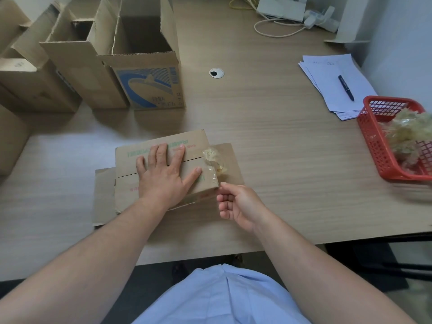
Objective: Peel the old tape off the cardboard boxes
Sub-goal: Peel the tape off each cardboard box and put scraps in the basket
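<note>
Tape (214, 163) half lifted at the right end of the flat box (198, 141), near the front edge of the table (280, 136), upper part bunched — left hand (161, 176) lies flat, fingers spread, pressing the box down, likely so pulling won't drag it; right hand (238, 204) pinches the tape's lower end, other fingers curled; basket (374, 146) of scraps sits rightward

The left hand (163, 176) lies over the green letters on the flat brown cardboard box (127, 163), so some words are hidden. The end of the crumpled clear tape strip (214, 169) is lost in the pinching right hand (238, 206). The red plastic basket (374, 146) runs off the right edge. The writing on the white paper sheets (327, 66) is too small to read.
</note>
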{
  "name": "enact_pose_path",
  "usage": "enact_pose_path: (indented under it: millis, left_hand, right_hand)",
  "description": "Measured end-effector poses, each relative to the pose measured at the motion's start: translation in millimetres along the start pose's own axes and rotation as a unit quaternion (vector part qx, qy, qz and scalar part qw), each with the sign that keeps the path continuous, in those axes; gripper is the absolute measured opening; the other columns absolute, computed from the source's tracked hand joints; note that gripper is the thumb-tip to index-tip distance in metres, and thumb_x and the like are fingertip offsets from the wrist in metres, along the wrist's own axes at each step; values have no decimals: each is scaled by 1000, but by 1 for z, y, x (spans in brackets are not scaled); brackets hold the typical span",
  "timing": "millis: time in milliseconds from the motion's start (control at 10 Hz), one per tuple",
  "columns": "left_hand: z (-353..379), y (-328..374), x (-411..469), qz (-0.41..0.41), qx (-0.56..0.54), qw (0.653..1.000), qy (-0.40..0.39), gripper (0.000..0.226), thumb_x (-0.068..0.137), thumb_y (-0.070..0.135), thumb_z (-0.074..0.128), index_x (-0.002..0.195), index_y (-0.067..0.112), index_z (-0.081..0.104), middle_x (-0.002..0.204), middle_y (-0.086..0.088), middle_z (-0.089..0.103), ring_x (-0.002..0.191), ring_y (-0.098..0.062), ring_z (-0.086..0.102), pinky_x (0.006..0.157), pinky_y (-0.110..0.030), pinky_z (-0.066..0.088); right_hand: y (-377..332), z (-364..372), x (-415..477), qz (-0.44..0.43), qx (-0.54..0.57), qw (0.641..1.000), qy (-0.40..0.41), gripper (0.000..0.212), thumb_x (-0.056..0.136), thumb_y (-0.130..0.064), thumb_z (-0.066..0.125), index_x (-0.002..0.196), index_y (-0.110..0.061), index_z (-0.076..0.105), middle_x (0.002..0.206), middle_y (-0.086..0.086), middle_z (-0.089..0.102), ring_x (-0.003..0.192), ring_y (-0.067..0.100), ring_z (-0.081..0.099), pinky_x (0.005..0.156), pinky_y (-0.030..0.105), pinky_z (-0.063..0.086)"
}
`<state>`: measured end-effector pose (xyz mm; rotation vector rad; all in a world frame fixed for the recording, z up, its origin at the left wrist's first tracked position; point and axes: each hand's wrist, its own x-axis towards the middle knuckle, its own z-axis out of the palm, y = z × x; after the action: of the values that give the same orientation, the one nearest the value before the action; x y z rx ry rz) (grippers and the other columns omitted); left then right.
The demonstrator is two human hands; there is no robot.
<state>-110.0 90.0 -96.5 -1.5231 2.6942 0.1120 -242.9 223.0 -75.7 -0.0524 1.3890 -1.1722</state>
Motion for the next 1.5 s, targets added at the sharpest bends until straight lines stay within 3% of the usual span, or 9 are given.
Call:
enact_pose_path:
  millis: [200, 400, 800, 900, 1000, 1100, 1200, 1300, 1500]
  left_hand:
    - [1, -1, 1, 2, -11, 1000, 4, 95, 68, 84, -13, 149, 40, 12, 157, -7, 10, 144, -23, 0, 111, -50, 2]
    - [0, 0, 1, 3, -12, 1000, -9, 93, 69, 84, -11, 149, 41, 9, 158, -6, 6, 144, -22, -2, 112, -50, 0]
    - [-2, -1, 0, 5, -12, 1000, -21, 88, 72, 82, -8, 149, 41, 5, 158, -5, 2, 144, -22, -6, 113, -50, -1]
    - [-1, -1, 0, 6, -12, 1000, -16, 88, 73, 82, -8, 149, 41, 6, 158, -4, 3, 143, -21, -7, 112, -50, 0]
    - [-2, 0, 0, 5, -11, 1000, -15, 87, 74, 81, -6, 149, 41, 6, 158, -5, 3, 143, -22, -6, 112, -50, -1]
    - [-1, 1, 0, 4, -7, 1000, -17, 87, 73, 81, -7, 150, 41, 6, 158, -5, 2, 143, -22, -7, 111, -50, -1]
    - [-1, 1, 0, 4, -3, 1000, -14, 89, 72, 81, -10, 149, 41, 6, 157, -5, 3, 143, -22, -6, 111, -50, 0]
    - [-2, 2, -1, 1, -4, 1000, -12, 92, 70, 81, -13, 150, 41, 8, 157, -5, 5, 144, -23, -4, 112, -50, 2]
    - [-5, 3, -1, -1, -7, 1000, -14, 92, 69, 80, -13, 150, 41, 9, 158, -5, 6, 145, -23, -3, 112, -50, 2]
  right_hand:
    - [-5, 7, 2, 3, -14, 999, 47, 22, 94, -12, 49, 72, -11, 53, 55, -2, 46, 37, 7, 43, 37, 17, 38]
    - [-27, 9, 6, -100, -132, 980, 107, 19, 84, -6, 52, 67, -12, 52, 51, -2, 45, 34, 7, 39, 38, 18, 34]
    - [-75, 24, 21, -192, -218, 944, 160, 24, 82, -7, 55, 60, -11, 47, 58, 7, 48, 42, 17, 41, 40, 20, 33]
    - [-83, 19, 24, -249, -438, 825, 254, 23, 85, -32, 59, 68, -17, 52, 74, 4, 62, 70, 23, 56, 61, 31, 42]
    - [-87, 7, 21, -313, -420, 798, 297, 27, 88, -42, 56, 74, -19, 51, 76, 0, 61, 75, 24, 58, 67, 34, 46]
    - [-84, -2, 15, -393, -334, 815, 264, 31, 91, -41, 56, 71, -17, 51, 69, 3, 59, 66, 26, 58, 65, 41, 50]
    - [-53, -5, 10, -506, -456, 703, 203, 20, 86, -28, 64, 73, -12, 61, 68, -1, 57, 62, 23, 56, 57, 37, 49]
    - [-29, 1, 21, -507, -570, 626, 162, 23, 79, -23, 74, 97, -10, 70, 91, 8, 65, 73, 27, 65, 57, 35, 54]
    - [-36, 14, 36, -490, -589, 624, 155, 18, 78, -18, 73, 92, -7, 68, 92, 13, 63, 79, 31, 64, 57, 41, 54]
